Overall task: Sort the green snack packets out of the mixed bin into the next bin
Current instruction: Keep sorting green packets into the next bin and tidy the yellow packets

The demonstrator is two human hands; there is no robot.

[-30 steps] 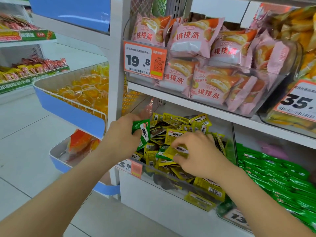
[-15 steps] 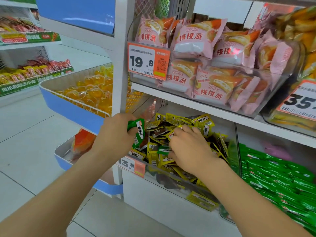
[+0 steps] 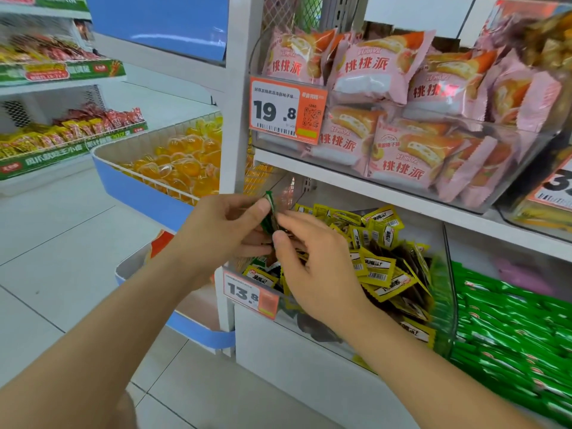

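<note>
Left hand (image 3: pixel 223 233) grips green packets (image 3: pixel 268 212); right hand (image 3: pixel 318 267) (fingers curled) pinches them too.

Above the mixed bin (image 3: pixel 309 328) the shelf (image 3: pixel 402 198) leaves us a low gap. Its tall clear right wall (image 3: pixel 446 274) blocks the next bin (image 3: pixel 495 255). Its front is open.

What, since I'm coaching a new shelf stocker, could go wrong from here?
1. The left hand grips green packets edge-on above the front corner of the mixed bin, and the right hand pinches them too. One might slip to the floor during the handover.
2. The next bin sits past the clear side wall, so carrying them across could knock the heaped yellow packets over the low front.
</note>
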